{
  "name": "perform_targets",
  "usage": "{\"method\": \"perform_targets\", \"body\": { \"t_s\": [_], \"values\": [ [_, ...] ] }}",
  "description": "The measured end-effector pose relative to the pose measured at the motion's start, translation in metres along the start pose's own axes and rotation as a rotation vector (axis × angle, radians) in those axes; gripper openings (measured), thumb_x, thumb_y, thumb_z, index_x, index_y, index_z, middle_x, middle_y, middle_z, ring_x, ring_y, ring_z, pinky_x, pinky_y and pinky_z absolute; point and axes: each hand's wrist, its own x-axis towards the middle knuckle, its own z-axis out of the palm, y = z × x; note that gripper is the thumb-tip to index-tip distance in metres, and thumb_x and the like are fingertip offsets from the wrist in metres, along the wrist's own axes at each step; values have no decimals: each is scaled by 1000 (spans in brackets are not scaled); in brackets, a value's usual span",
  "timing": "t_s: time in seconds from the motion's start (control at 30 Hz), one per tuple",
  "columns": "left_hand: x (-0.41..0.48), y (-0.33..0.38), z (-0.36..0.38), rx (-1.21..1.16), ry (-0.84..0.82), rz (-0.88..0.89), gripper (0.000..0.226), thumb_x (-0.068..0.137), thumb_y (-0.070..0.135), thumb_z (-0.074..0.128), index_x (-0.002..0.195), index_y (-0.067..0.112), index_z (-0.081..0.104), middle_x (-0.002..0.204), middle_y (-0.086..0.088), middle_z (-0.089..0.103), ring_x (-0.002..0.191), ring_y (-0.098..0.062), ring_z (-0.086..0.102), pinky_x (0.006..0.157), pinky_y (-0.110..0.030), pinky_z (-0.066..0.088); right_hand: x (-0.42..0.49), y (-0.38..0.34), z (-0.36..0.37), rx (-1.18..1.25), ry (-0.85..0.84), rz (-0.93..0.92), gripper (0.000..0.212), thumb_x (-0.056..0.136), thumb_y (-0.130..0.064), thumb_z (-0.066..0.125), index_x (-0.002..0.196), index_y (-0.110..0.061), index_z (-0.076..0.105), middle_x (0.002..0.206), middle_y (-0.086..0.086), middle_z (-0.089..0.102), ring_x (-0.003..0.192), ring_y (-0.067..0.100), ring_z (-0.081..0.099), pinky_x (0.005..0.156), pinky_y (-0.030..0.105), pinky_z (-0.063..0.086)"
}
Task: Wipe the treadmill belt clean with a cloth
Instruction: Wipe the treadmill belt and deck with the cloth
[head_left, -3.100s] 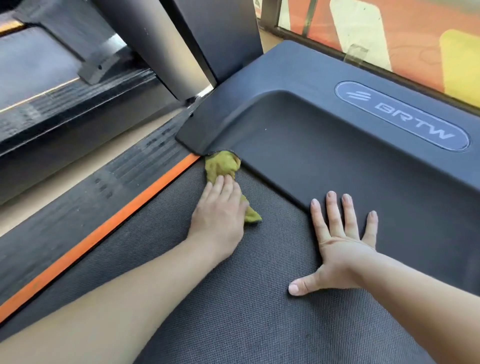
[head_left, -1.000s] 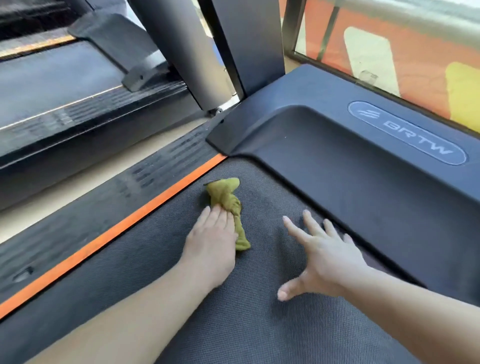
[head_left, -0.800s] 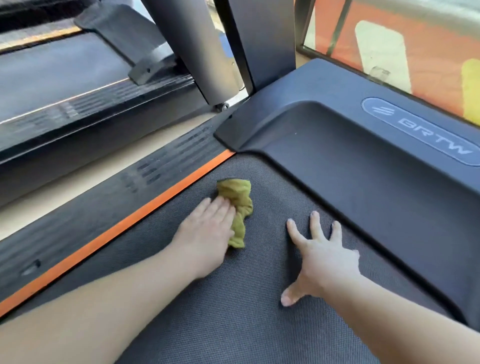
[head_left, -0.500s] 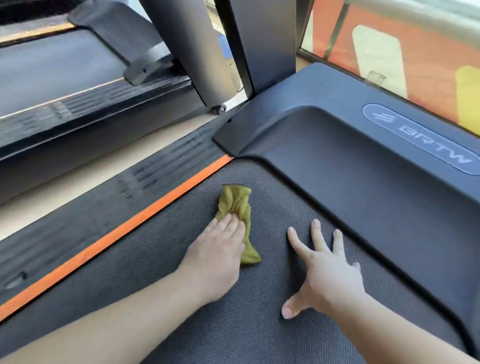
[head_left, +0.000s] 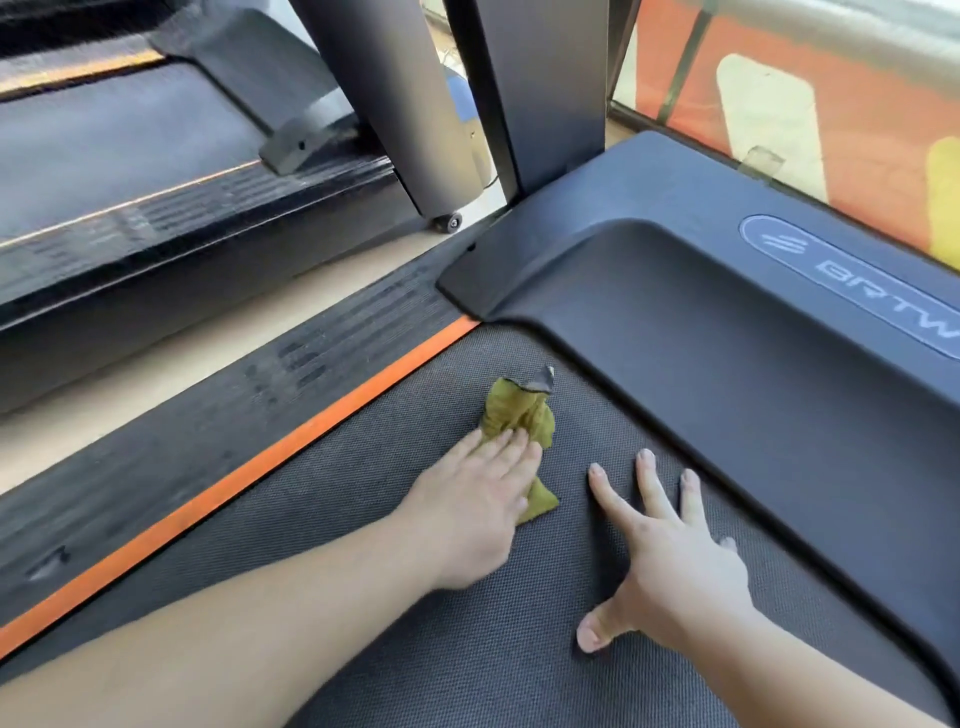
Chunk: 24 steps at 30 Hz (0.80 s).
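Head view: the left grip (head_left: 467, 514) lies flat, fingers straight and together, pressing the green cloth (head_left: 519, 415) onto the belt (head_left: 322, 525). The cloth is bunched and partly under the fingers. It sits near the front end of the belt, just short of the motor cover (head_left: 727, 338) and apart from the orange stripe (head_left: 291, 447). The right grip (head_left: 670, 566) rests wide on the belt just beside the cloth, fingers spread, holding nothing. A second treadmill (head_left: 130, 156) stands to the left.
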Motion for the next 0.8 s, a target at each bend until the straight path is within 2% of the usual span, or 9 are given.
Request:
{"method": "perform_targets", "body": {
  "t_s": [0.1,0.23,0.33,0.43,0.57,0.63,0.67,0.73,0.8],
  "values": [
    [27,-26,-12,127,-6,-123,63,109,41,12,161,19,-16,169,3,-19,155,-12,-19,126,-43,-12,-1,0,-2,0,-16,-1,161,40,-74,90,150,-61,-26,160,-12,-44,153,32,-33,120,67,23],
    [79,-15,-20,-8,83,-335,63,109,38,13,163,12,-10,171,-4,-12,157,-18,-14,127,-44,-11,1,2,0,-8,-12,-8,161,40,-75,89,149,-61,-28,159,-12,-46,152,32,-34,120,68,22],
    [68,15,-11,-111,82,-266,63,110,32,19,163,11,-6,172,-7,-11,157,-21,-14,127,-43,-10,2,4,1,-9,-28,-3,160,40,-76,89,148,-61,-29,158,-12,-48,152,32,-35,120,68,22],
    [46,-10,-12,-27,54,-95,63,110,36,20,163,19,-9,172,0,-11,157,-14,-14,128,-40,-8,3,3,1,-1,-9,-14,160,41,-75,90,148,-62,-29,157,-12,-49,151,32,-37,119,68,21],
    [74,-48,-31,48,21,-206,67,109,46,17,163,18,-12,172,3,-7,157,-11,-10,128,-42,-7,2,2,-2,9,-45,-5,161,41,-72,91,148,-62,-29,157,-11,-49,150,33,-38,120,70,18],
    [95,-37,-29,-78,79,-269,62,110,37,22,164,15,0,172,1,1,158,-14,-5,128,-41,-5,2,2,-1,16,-33,-5,161,41,-72,92,148,-62,-29,157,-12,-49,150,33,-38,119,70,18],
    [100,-28,-25,-169,145,-295,57,110,32,26,163,14,12,172,-1,10,158,-16,-1,128,-40,-4,2,2,-1,13,-32,-3,161,42,-72,92,148,-62,-29,157,-12,-49,150,33,-38,120,69,18],
    [95,-6,-12,-274,303,-347,38,109,22,36,146,17,42,165,-6,33,157,-20,13,128,-37,1,1,2,-1,8,-35,1,161,42,-72,91,147,-62,-30,156,-12,-50,150,32,-38,120,69,18],
    [75,14,-1,-342,403,-307,27,108,21,40,131,21,53,158,-7,44,154,-24,26,127,-32,7,2,3,1,2,-33,1,161,41,-73,91,148,-61,-29,157,-12,-49,150,32,-38,119,69,19]
  ]
}}
